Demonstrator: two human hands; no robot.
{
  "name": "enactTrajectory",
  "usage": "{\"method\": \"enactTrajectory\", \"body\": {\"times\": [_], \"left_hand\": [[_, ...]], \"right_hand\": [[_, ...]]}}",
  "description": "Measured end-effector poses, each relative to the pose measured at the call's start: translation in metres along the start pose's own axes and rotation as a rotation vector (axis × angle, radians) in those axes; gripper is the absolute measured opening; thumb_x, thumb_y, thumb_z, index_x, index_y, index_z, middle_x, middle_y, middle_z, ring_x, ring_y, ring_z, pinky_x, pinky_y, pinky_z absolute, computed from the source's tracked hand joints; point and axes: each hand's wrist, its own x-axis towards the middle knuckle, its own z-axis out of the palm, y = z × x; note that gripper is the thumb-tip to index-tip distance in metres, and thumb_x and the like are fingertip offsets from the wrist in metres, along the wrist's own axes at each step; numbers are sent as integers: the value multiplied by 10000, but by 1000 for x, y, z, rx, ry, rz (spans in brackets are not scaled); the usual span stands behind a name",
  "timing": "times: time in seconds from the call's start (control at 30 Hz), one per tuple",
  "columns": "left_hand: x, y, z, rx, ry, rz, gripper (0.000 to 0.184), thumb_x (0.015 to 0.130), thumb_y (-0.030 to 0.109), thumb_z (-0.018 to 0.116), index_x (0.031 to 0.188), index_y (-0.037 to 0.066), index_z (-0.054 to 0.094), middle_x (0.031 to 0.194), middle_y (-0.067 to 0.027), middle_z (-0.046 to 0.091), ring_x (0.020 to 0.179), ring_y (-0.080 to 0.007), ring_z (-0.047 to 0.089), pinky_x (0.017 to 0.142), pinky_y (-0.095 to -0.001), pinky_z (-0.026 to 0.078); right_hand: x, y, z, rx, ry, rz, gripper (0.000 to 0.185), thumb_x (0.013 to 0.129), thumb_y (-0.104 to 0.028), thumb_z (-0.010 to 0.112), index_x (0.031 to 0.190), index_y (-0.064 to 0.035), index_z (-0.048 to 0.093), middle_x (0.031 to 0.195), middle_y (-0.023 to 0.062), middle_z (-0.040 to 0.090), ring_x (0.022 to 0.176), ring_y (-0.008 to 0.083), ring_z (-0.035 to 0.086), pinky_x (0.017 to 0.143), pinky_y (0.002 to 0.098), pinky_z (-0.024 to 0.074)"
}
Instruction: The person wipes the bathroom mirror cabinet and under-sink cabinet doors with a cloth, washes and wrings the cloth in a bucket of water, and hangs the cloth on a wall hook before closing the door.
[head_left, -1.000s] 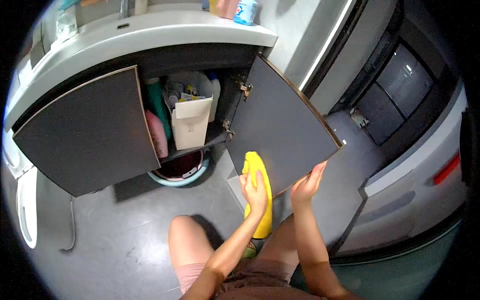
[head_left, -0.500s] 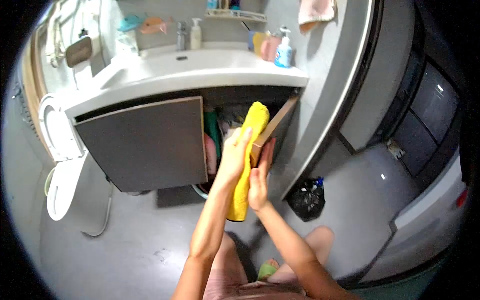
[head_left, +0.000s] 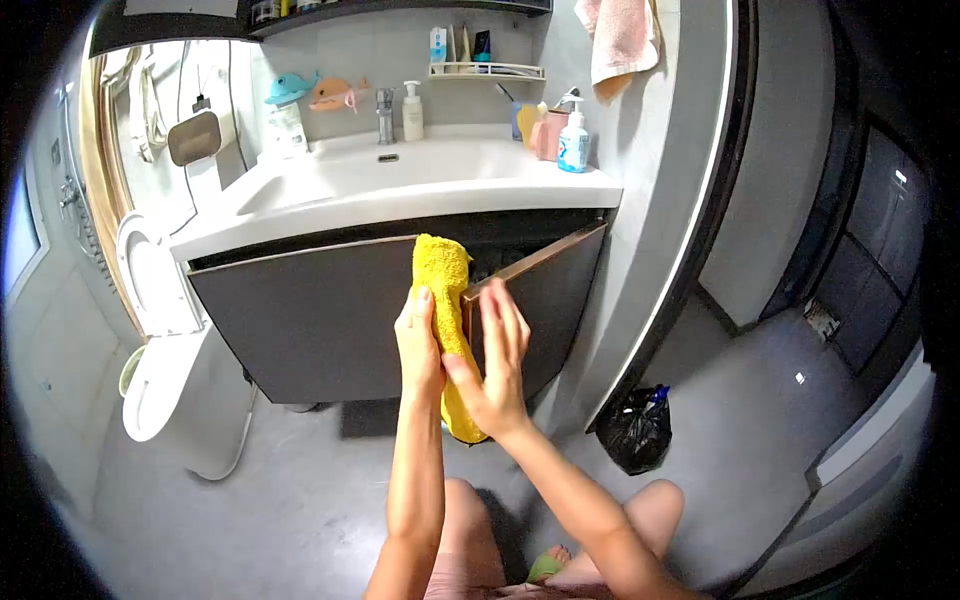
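A rolled yellow towel [head_left: 443, 290] stands nearly upright in front of the vanity cabinet, with my left hand [head_left: 418, 345] closed round its left side. Just to the right, my right hand [head_left: 496, 365] has its fingers stretched out, blurred at the tips, close against the free edge of the right cabinet door [head_left: 550, 300]. Its thumb reaches across to the towel. That door stands partly ajar, and a dark gap shows behind it. The left cabinet door [head_left: 300, 320] appears closed.
Above the cabinet is a white sink [head_left: 400, 195] with a tap [head_left: 385, 115], a soap pump bottle [head_left: 413, 112] and a blue-labelled pump bottle [head_left: 573, 145]. A toilet [head_left: 190, 395] stands at left. A black plastic bag [head_left: 637, 430] lies on the floor at right.
The right cabinet door has swung further toward closed, hiding the items inside. Both hands and the towel have shifted left, and the view has tilted up.
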Motion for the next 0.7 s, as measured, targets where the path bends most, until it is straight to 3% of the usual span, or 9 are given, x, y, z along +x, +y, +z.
{"method": "enactTrajectory", "body": {"times": [0.07,0.17,0.3,0.33,0.37,0.47,0.57,0.6,0.7], "left_hand": [[-11,9,8,-88,-23,53,352,1016,289,456,1218,13,538,1063,-68,617,905,-132,601,788,-289,500],[-24,28,18,-423,-10,-150,423,1022,335,404,1280,23,522,1199,-107,619,1043,-192,620,917,-341,500],[-15,22,3,-474,-233,-49,584,1017,469,309,1404,48,423,1328,-117,554,1199,-233,552,1019,-383,434],[-11,23,10,-547,-197,9,635,1005,521,285,1479,98,310,1392,-126,493,1261,-242,493,1048,-398,402],[-12,28,13,-588,-252,77,660,990,549,324,1513,159,229,1417,-121,452,1301,-254,447,1047,-441,394],[-14,22,4,-35,21,-1,668,967,512,458,1500,161,259,1379,-107,446,1307,-263,426,1017,-506,389],[-12,-3,-4,437,-175,-8,438,949,195,611,1354,74,496,1215,-99,588,1172,-171,538,991,-334,429],[-8,-15,-4,496,-72,126,345,920,64,629,1257,29,567,1077,-77,651,1017,-150,608,914,-272,466],[0,-14,-1,735,20,211,210,906,48,630,1104,-20,618,930,-87,670,849,-135,622,770,-273,494]], "right_hand": [[10,-10,5,-80,41,-125,743,867,-288,649,1473,1,333,1504,208,335,1318,379,345,1093,483,262],[14,-15,11,-47,62,-132,738,884,-318,631,1507,-92,305,1527,251,262,1307,392,348,1085,496,276],[19,-16,10,6,56,-76,733,842,-136,654,1499,-116,329,1491,259,296,1267,415,394,1057,498,341],[19,-15,7,85,43,-59,712,812,-1,607,1475,-97,366,1440,244,373,1233,403,445,1052,478,369],[21,-11,-1,85,47,-64,712,812,-1,607,1475,-97,366,1440,244,373,1233,403,445,1052,478,369],[24,15,-34,133,289,-10,650,812,58,501,1442,-70,405,1387,214,460,1238,362,480,1070,455,367],[38,77,-71,-11,651,98,624,812,56,447,1426,-50,418,1385,203,477,1269,343,472,1083,439,358],[51,91,-91,-77,617,75,610,810,49,448,1411,-54,442,1373,200,483,1261,343,477,1081,437,359],[90,138,-121,-253,446,-26,558,804,31,452,1345,-79,528,1328,182,500,1245,343,483,1066,443,368]]}}
